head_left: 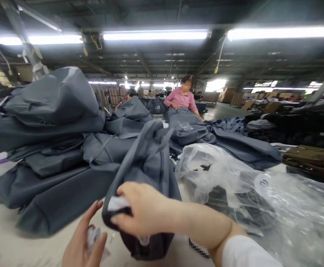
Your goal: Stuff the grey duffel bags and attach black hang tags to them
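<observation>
A grey-blue fabric bag [147, 167] stands before me, its dark lower end near the table's front. My right hand [139, 209] reaches across from the right and pinches a white label [118, 203] at the bag's left edge. Just left of the bag is my left hand [85, 237], fingers apart and curved, not touching the bag. A small crumpled whitish piece [93, 237] shows between its thumb and fingers; whether it is held is unclear.
More grey bags [53, 100] are piled at the left. Clear plastic bags [220, 174] with dark contents lie at the right, near olive items [309, 159]. Across the table [0, 237], a person in a pink shirt [181, 99] handles another grey bag.
</observation>
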